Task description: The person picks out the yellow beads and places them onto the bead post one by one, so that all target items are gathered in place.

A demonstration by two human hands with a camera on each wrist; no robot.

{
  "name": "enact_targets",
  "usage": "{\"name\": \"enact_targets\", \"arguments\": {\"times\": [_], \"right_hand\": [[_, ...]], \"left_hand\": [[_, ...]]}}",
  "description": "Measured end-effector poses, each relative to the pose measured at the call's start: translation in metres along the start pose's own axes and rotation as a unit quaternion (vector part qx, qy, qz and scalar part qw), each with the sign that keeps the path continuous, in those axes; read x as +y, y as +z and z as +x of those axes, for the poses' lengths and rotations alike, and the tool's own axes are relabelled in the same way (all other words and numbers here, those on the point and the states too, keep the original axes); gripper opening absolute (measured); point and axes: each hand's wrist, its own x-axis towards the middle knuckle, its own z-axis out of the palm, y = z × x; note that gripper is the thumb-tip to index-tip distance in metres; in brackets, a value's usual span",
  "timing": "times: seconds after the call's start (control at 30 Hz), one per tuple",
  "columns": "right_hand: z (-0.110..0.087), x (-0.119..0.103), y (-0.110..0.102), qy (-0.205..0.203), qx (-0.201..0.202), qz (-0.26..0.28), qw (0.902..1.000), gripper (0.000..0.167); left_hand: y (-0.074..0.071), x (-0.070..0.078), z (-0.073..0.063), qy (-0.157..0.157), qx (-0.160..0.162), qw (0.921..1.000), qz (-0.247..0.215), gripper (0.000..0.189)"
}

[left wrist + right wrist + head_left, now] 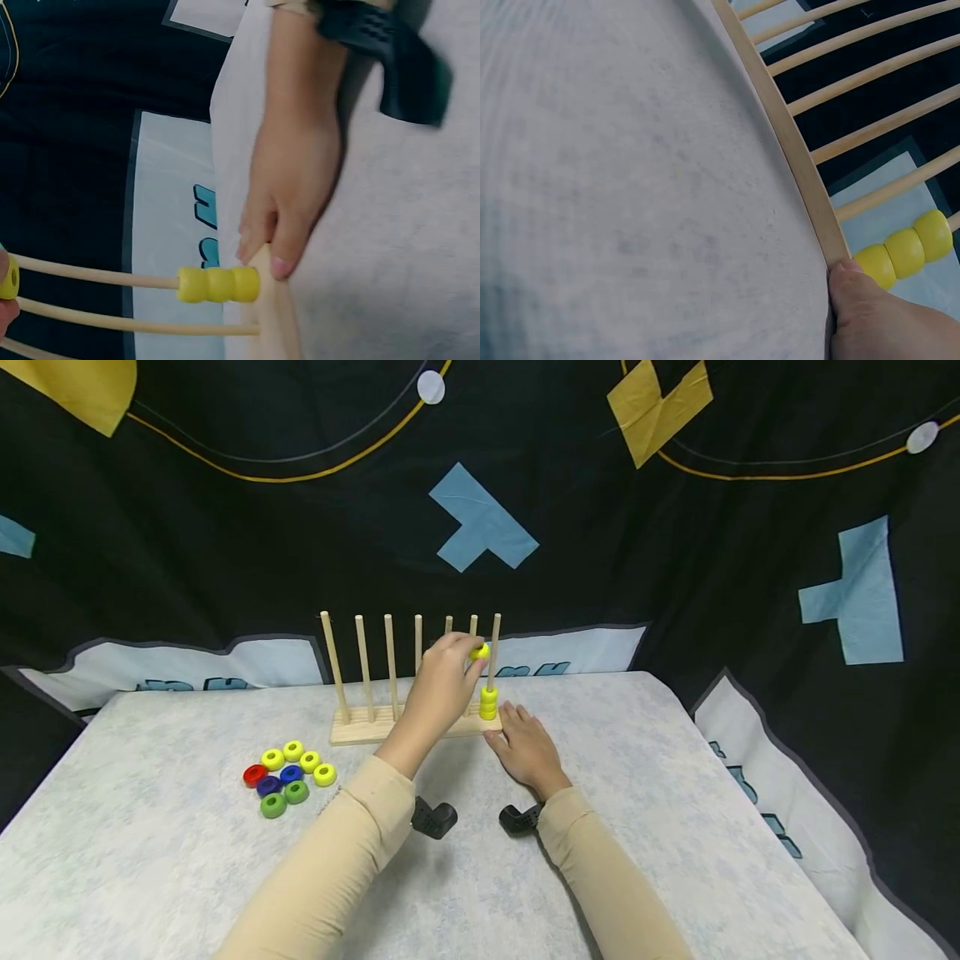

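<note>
My left hand [442,681] pinches a yellow ring bead [480,652] beside the upper part of the rightmost peg [495,647]. Three yellow beads [217,285] are stacked at the foot of that peg. The peg belongs to a wooden peg stand [363,731] with a row of upright pegs; my left arm hides part of its base. My right hand [528,752] grips the right end of the base. In the left wrist view its thumb lies along the front side, with the fingers at the back. The right wrist view shows the thumb [855,289] against the base's edge.
Left of the stand, loose ring beads lie grouped on the table [187,860]: several yellow ones [272,759], a red one [255,776], blue ones [291,773] and green ones [296,792]. A dark curtain [337,543] hangs behind the table.
</note>
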Motion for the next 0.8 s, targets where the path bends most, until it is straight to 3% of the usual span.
{"name": "enact_targets", "arguments": {"times": [0.3,0.8], "right_hand": [[-0.001,-0.004,-0.002,-0.008,-0.002,0.008,0.9999,0.073],[-0.001,0.002,-0.001,-0.010,0.004,0.001,0.9999,0.073]], "left_hand": [[0.005,0.008,0.026,0.001,0.039,0.9992,-0.009,0.034],[0.015,0.021,0.047,-0.005,0.035,0.9993,0.013,0.035]]}}
